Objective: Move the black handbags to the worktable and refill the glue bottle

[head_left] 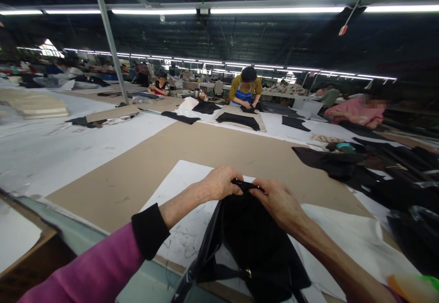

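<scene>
A black garment point(257, 239) hangs from both hands over the near edge of the table, its upper edge gathered between them. Thumb and fingers of my left hand point(224, 183) pinch that edge on the left. Close beside it, my right hand point(277, 200) grips the same edge on the right. A small metallic piece shows low on the garment. Beneath lies a white sheet point(181, 202) with dark thread bits on it.
Brown paper point(137, 175) covers the table's middle. Black fabric pieces point(343, 163) are heaped at right, near white cloth point(346, 229). A person in a blue apron point(243, 96) works across the table. A pale post point(111, 42) rises at left; cream stacks point(37, 104) lie beyond.
</scene>
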`<state>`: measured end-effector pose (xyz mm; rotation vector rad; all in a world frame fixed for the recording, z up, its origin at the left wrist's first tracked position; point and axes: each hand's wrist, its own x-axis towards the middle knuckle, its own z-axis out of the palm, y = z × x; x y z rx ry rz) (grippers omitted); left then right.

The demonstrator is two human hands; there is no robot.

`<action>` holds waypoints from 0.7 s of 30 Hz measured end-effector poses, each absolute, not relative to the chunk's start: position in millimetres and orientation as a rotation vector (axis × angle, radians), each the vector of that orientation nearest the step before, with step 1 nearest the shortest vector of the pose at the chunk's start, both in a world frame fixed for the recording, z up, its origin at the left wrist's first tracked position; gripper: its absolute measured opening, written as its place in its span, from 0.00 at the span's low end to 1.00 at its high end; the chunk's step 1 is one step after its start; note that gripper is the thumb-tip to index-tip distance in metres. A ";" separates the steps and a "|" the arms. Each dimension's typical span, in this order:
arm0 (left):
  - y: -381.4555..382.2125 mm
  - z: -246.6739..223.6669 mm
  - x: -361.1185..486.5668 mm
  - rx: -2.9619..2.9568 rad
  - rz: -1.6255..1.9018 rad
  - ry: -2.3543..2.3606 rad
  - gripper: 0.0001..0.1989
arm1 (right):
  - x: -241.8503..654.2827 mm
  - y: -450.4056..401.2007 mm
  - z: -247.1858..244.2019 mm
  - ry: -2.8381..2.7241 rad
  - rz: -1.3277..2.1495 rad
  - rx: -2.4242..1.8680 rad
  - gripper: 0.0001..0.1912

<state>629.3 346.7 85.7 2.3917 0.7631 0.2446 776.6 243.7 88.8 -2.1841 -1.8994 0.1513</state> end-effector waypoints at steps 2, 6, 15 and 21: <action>345.4 85.3 630.8 2.373 0.258 0.773 0.08 | 777.0 243.8 90.1 -1.884 0.167 -2.181 0.10; 347.0 82.6 632.4 2.351 0.285 0.759 0.09 | 777.5 244.8 90.7 -1.861 0.228 -2.143 0.10; 350.6 81.0 634.4 2.340 0.318 0.791 0.07 | 781.4 247.1 82.9 -1.888 0.237 -1.996 0.09; 349.8 78.3 636.3 2.254 0.318 0.876 0.09 | 778.9 248.2 83.1 -1.844 0.223 -2.056 0.10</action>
